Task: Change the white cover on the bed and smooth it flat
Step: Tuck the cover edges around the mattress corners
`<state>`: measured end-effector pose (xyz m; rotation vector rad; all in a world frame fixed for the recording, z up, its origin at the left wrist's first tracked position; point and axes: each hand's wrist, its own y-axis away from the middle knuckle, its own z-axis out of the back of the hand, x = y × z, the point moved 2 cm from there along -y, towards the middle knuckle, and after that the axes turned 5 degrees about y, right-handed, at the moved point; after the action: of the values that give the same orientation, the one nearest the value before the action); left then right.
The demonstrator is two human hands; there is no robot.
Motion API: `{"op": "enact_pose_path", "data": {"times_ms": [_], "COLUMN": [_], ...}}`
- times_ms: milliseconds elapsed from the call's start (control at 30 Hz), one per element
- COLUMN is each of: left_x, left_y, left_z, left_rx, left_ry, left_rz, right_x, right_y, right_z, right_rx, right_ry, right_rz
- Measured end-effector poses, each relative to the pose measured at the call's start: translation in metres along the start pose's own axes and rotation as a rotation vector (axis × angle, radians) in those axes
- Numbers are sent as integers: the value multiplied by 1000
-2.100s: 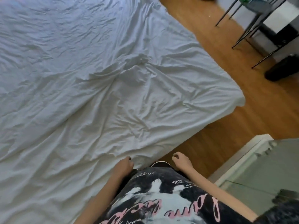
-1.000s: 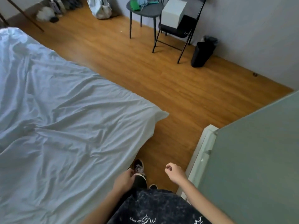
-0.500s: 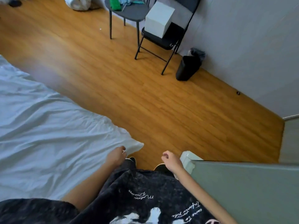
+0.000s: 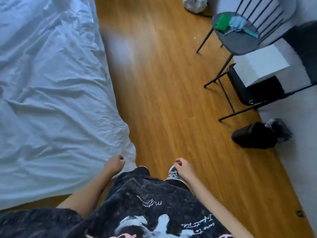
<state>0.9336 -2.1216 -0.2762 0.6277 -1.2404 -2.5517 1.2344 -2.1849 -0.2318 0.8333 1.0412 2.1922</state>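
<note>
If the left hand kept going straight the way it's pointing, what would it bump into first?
Probably the corner of the white cover on the bed. The left hand hangs loosely curled, holding nothing, its fingers aimed at that corner. Depth is unclear, so it might pass just above it.

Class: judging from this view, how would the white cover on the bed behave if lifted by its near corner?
The white cover is creased all over, so it is probably floppy. Its corner droops past the bed edge, so it likely drapes rather than lifting as a sheet.
</note>
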Motion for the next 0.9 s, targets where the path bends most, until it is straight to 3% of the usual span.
{"op": "enact_pose_path", "data": {"times_ms": [167, 467, 667, 900], "left_x": [-67, -197, -291, -382], "left_y": [-10, -98, -183, -274], "left_z": [8, 48, 141, 274], "left_rx": [-126, -56, -11, -63], "left_ry": [291, 298, 252, 229], "left_rz": [104, 74, -7, -92], "right_x": [3, 81, 181, 316], "right_y": [-61, -177, -238, -330], "right_z": [98, 204, 292, 381], "right_rx": [50, 116, 98, 26], "right_ry": [150, 331, 300, 218], "right_rz": [75, 116, 128, 189]}}
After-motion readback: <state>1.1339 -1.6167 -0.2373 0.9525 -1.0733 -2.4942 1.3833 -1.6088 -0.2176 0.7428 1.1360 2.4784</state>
